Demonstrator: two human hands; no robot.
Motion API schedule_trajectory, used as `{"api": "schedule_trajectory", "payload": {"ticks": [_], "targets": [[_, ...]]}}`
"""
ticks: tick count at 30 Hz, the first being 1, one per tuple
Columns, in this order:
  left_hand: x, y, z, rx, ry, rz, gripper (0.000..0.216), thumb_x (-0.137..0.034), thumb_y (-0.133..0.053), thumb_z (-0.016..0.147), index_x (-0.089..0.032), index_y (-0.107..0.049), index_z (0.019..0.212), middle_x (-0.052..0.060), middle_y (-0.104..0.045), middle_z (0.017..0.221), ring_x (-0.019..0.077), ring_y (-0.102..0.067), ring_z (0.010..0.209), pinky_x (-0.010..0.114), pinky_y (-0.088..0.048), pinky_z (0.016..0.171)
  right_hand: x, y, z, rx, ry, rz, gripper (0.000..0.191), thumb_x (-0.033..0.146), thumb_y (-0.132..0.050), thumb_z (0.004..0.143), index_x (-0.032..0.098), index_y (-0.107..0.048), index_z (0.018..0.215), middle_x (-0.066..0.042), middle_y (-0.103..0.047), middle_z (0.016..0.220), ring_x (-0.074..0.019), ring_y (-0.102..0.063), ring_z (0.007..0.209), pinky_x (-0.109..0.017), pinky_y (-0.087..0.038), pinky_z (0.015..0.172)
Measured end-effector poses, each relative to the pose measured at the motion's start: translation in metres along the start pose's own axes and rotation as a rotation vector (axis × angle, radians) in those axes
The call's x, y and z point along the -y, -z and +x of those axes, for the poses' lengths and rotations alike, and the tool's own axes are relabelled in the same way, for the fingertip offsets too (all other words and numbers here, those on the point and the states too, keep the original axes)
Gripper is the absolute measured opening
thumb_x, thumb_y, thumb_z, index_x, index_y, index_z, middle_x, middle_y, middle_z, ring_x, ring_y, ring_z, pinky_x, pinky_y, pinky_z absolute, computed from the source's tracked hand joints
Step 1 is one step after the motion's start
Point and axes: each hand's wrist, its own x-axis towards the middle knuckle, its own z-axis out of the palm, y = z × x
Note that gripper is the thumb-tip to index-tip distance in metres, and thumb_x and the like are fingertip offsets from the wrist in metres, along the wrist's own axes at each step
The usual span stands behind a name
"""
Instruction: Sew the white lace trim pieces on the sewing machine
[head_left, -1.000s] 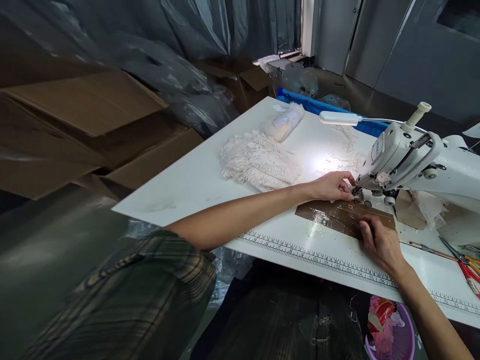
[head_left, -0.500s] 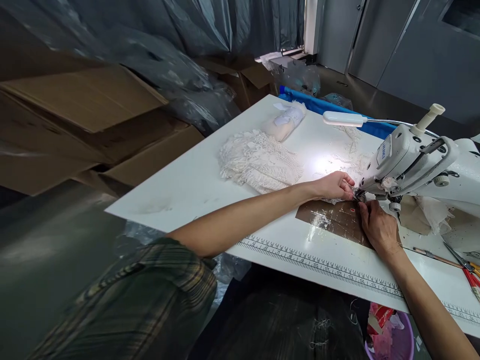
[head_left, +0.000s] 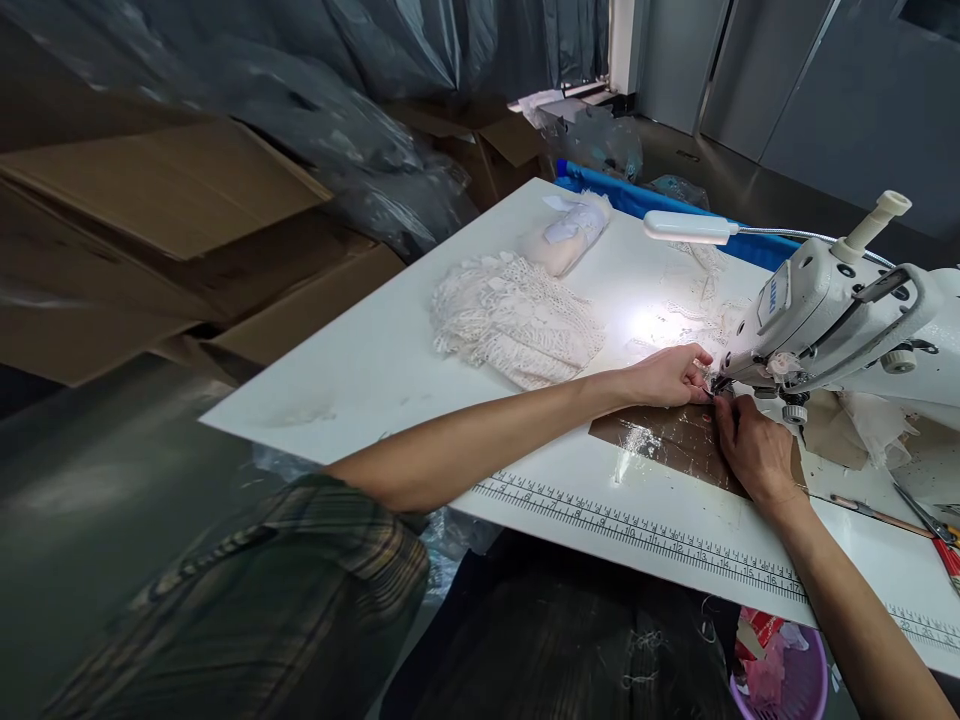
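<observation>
A white sewing machine (head_left: 825,300) stands at the right of the table, its needle area between my two hands. My left hand (head_left: 671,377) is just left of the presser foot, with thumb and fingers closed in a pinch. Close in front of the foot, my right hand (head_left: 756,450) has its thumb and forefinger drawn together. Whatever either hand pinches is too small and hidden to name. Pale lace (head_left: 701,325) lies behind my left hand under the lamp's bright spot. Both hands are over the upper edge of a shiny brown plate (head_left: 667,435).
A heap of cream lace (head_left: 517,320) and a wrapped pale roll (head_left: 574,235) lie on the white table (head_left: 352,400). A lamp (head_left: 690,227) reaches over it. Scissors (head_left: 926,515) lie at right; a purple bin (head_left: 814,680) stands below. Cardboard boxes (head_left: 165,190) fill the left.
The view has shifted slightly, so the machine appears a little further right. Both hands stay by the needle area, with only a slight shift of the left fingers.
</observation>
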Motion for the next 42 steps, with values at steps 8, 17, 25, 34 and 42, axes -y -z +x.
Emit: {"api": "schedule_trajectory", "payload": {"ticks": [8, 17, 25, 34, 42], "targets": [[-0.009, 0.001, -0.004, 0.017, 0.070, -0.165, 0.065, -0.024, -0.065, 0.078, -0.008, -0.040, 0.135, 0.001, -0.062, 0.080, 0.0148, -0.058, 0.073, 0.029, -0.042, 0.071, 0.000, -0.004, 0.000, -0.033, 0.046, 0.005, 0.040, 0.046, -0.035, 0.101, 0.015, -0.061, 0.103, -0.009, -0.068, 0.076, -0.0181, -0.055, 0.057, -0.029, -0.022, 0.053], [-0.014, 0.001, -0.005, 0.007, 0.063, -0.096, 0.070, -0.027, -0.064, 0.080, -0.004, -0.035, 0.139, 0.005, -0.067, 0.084, 0.0170, -0.063, 0.076, 0.030, -0.046, 0.072, -0.005, -0.022, 0.007, -0.142, 0.074, 0.020, 0.043, 0.050, -0.035, 0.100, 0.015, -0.061, 0.097, -0.008, -0.065, 0.068, -0.0175, -0.054, 0.055, -0.028, -0.021, 0.053], [-0.024, 0.006, -0.015, 0.024, -0.068, 0.118, 0.050, -0.018, -0.061, 0.084, -0.011, -0.046, 0.131, 0.007, -0.074, 0.095, 0.0137, -0.067, 0.081, 0.024, -0.050, 0.071, -0.014, -0.013, -0.014, -0.456, 0.617, 0.211, 0.041, 0.039, -0.031, 0.103, 0.016, -0.060, 0.086, -0.003, -0.059, 0.061, -0.0127, -0.049, 0.052, -0.026, -0.027, 0.051], [-0.049, 0.032, -0.024, -0.164, -0.280, 0.892, 0.018, -0.020, -0.053, 0.097, -0.014, -0.069, 0.100, 0.010, -0.070, 0.103, 0.0187, -0.063, 0.090, 0.025, -0.039, 0.061, -0.051, 0.006, -0.046, -0.586, 0.697, 0.135, 0.036, 0.036, -0.038, 0.101, 0.016, -0.062, 0.084, -0.005, -0.062, 0.074, -0.0132, -0.052, 0.062, -0.025, -0.036, 0.055], [-0.037, -0.003, -0.030, -0.047, -0.158, 1.005, 0.030, -0.031, -0.050, 0.099, -0.008, -0.061, 0.114, 0.017, -0.064, 0.116, 0.0251, -0.061, 0.100, 0.035, -0.048, 0.081, -0.059, -0.013, -0.005, -0.286, 0.474, 0.273, 0.036, 0.033, -0.040, 0.096, 0.021, -0.066, 0.119, -0.010, -0.071, 0.102, -0.0227, -0.064, 0.085, -0.035, -0.051, 0.073]]}}
